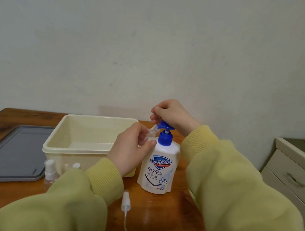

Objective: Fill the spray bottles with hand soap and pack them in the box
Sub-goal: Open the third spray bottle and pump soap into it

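Note:
A white hand soap bottle with a blue pump stands on the wooden table. My right hand rests on top of the pump head, fingers curled over it. My left hand grips a small clear spray bottle, tilted with its open neck right under the pump's nozzle. The bottle's white spray head with its tube lies on the table in front. The cream box stands open to the left of the soap.
A grey lid lies flat at the left. Two more small spray bottles stand in front of the box, partly hidden by my left sleeve. A drawer cabinet stands to the right of the table.

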The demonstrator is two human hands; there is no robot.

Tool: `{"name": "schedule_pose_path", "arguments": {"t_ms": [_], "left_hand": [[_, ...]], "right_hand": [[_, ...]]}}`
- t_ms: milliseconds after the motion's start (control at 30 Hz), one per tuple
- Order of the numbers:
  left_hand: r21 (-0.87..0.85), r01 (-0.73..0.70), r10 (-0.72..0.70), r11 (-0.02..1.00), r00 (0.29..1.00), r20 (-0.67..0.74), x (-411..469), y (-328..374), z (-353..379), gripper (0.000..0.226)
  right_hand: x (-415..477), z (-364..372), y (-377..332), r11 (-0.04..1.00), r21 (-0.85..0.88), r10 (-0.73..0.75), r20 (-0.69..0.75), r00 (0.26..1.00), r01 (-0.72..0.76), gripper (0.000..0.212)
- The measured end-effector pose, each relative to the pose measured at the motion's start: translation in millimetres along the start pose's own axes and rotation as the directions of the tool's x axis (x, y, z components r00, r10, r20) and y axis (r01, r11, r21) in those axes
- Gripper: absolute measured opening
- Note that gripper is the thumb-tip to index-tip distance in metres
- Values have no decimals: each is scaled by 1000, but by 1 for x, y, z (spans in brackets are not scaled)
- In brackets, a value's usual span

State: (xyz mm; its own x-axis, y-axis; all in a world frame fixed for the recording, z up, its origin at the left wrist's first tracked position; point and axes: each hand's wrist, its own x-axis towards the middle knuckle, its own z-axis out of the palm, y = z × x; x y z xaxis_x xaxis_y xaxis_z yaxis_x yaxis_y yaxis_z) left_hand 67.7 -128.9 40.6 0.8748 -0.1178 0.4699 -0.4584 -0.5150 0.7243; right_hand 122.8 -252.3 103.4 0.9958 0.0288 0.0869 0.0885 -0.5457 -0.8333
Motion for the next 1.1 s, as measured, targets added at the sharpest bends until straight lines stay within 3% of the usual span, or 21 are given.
{"name": "schedule_pose_path", "arguments": {"t_ms": [200, 467, 700, 933, 1100], "left_hand": [[42, -65, 66, 997, 998, -15, 4, 4, -1, 24], [61, -130, 137, 990, 983, -124, 3, -4, 6, 29], [98, -111, 123, 989, 984, -132, -3, -10, 9, 32], [81, -200, 212, 976, 962, -173, 2, 0, -1, 28], [84, -183, 195, 979, 968, -157, 0, -6, 3, 31]], "right_hand": [[3, -1, -7, 984, -177, 27, 92, 995, -11, 24], [6, 7, 1, 986, -160, 55, 53, 997, -46, 30], [1, 15, 3, 967, -253, 35, 31, 999, -26, 31], [1, 7, -3, 980, -197, 21, 71, 997, -7, 32], [2, 13, 3, 978, -199, 77, 76, 994, -61, 27]]}}
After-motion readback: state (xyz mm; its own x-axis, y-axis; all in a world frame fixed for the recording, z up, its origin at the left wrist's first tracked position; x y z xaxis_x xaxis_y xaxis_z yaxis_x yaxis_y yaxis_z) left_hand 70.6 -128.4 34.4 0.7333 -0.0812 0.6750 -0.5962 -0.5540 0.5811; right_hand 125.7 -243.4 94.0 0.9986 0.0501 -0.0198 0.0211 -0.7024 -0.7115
